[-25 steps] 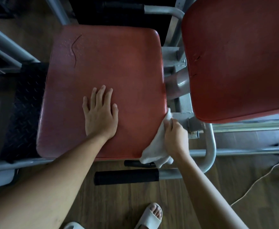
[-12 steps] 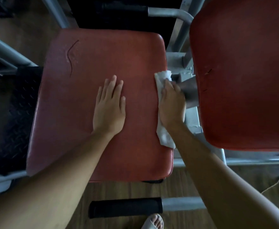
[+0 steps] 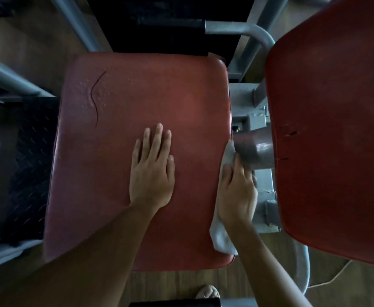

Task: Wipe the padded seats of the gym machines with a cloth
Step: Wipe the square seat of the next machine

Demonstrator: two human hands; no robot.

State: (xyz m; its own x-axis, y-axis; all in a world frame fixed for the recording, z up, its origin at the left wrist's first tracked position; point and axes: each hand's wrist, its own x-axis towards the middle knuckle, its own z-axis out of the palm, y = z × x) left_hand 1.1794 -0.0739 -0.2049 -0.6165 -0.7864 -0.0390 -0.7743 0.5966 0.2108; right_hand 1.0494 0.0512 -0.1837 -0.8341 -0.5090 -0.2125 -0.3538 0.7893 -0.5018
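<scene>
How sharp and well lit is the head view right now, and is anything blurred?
Head view: dim, darkest along the left side; the red padded seat and flat left hand are sharp; the right hand on the white cloth is motion-blurred; wide-angle bending curves the frame tubes.

Left hand (image 3: 151, 173): flat, palm down, fingers extended together, forearm straight. Right hand (image 3: 237, 189): palm down, fingers pressed forward, slightly blurred.
</scene>
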